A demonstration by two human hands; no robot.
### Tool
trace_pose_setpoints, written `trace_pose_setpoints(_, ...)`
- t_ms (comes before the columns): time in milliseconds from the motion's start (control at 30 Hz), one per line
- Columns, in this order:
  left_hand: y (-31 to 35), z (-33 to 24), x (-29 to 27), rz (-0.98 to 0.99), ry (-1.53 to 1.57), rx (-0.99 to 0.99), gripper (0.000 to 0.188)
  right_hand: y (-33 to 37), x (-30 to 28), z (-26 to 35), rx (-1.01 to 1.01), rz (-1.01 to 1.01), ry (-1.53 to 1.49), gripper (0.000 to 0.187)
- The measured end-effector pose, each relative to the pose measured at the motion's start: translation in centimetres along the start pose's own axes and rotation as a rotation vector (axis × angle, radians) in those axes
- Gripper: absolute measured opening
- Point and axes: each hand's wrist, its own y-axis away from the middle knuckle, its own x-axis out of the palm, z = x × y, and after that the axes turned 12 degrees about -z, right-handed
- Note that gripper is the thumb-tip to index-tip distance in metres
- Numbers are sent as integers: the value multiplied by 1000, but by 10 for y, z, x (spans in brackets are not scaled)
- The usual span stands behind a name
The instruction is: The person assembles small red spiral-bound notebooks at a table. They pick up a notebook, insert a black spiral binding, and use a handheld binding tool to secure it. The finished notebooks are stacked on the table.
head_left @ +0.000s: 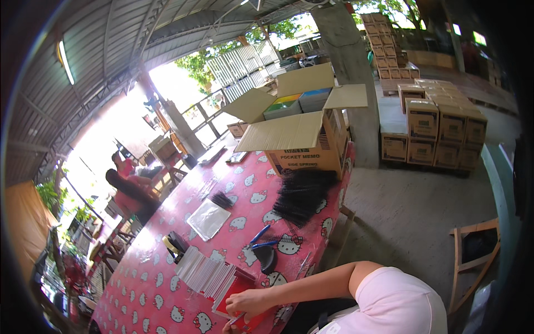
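Note:
My right hand is closed at the near end of a row of small memo pads, beside a red cover. What its fingers pinch is too small to make out. Only a bit of my left hand shows at the lower edge, close below the right; a small red piece lies between them. Blue-handled pliers and a dark rounded object rest just beyond the pads. Farther off lies a pile of black spiral binding coils.
An open carton of stacked pads stands at the table's far end. A pale flat plastic sheet and a small coil bundle lie on the pink cloth. Cartons are stacked right; people sit left. A wooden chair stands right.

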Motion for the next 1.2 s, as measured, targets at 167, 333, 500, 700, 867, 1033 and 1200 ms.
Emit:
trace_pose_setpoints(167,1,-12,-1,-3,-52,21,29,-5,22,-8,64,42,40,22)
trace_pose_setpoints(333,5,-13,-5,-35,-61,-39,28,-4,31,-2,-9,-47,54,19)
trace_pose_setpoints(500,1,-12,-4,-61,-44,-82,27,-4,37,-8,-13,-90,-41,24)
trace_pose_setpoints(700,-2,-10,-6,-82,-78,-65,28,-7,30,2,32,-33,-71,24)
trace_pose_setpoints(867,-1,-6,-8,-145,-146,79,22,-12,26,1,-59,-43,-97,29)
trace_pose_setpoints(1033,-6,22,-4,-315,87,182,10,-18,21,7,-98,47,-87,32)
trace_pose_setpoints(1200,-6,23,-6,-315,268,26,11,-17,26,6,-69,-10,-156,28)
